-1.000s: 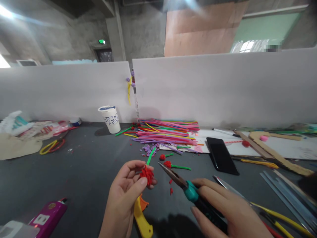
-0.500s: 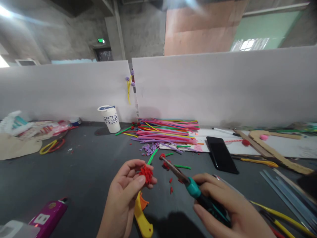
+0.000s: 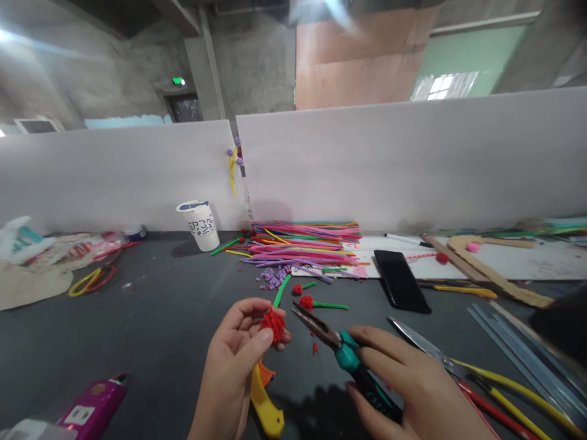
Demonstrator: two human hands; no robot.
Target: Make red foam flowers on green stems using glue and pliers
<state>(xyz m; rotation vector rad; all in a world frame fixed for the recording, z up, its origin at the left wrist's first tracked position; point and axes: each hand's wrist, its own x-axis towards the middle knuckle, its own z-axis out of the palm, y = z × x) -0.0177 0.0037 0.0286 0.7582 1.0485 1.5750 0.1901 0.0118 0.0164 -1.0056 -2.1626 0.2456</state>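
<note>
In my left hand (image 3: 241, 360), a red flower head (image 3: 274, 325) is pinched between thumb and fingers, its green stem (image 3: 282, 290) pointing up and away. My right hand (image 3: 398, 382) is wrapped around long-nose pliers (image 3: 348, 351) with teal and black handles. The plier jaws are slightly apart, with nothing seen between them, just right of the flower head. Beyond the tips lie a red flower with a green stem (image 3: 306, 302) and a smaller one (image 3: 298, 289). A small red scrap (image 3: 315, 348) lies below the jaws.
Long coloured fuzzy stems (image 3: 302, 244) lie by the white partition (image 3: 403, 165). Purple snippets (image 3: 274, 278), a paper cup (image 3: 199, 226) and a phone (image 3: 401, 281) are around. Scissors (image 3: 440, 354) lie at right, a yellow-orange tool (image 3: 263, 403) under my left wrist, a magenta device (image 3: 94, 406) at left.
The pliers have turned and dropped slightly, away from the small red flower, and their jaws now show parted. My left hand keeps the red flower head. The view has shifted slightly.
</note>
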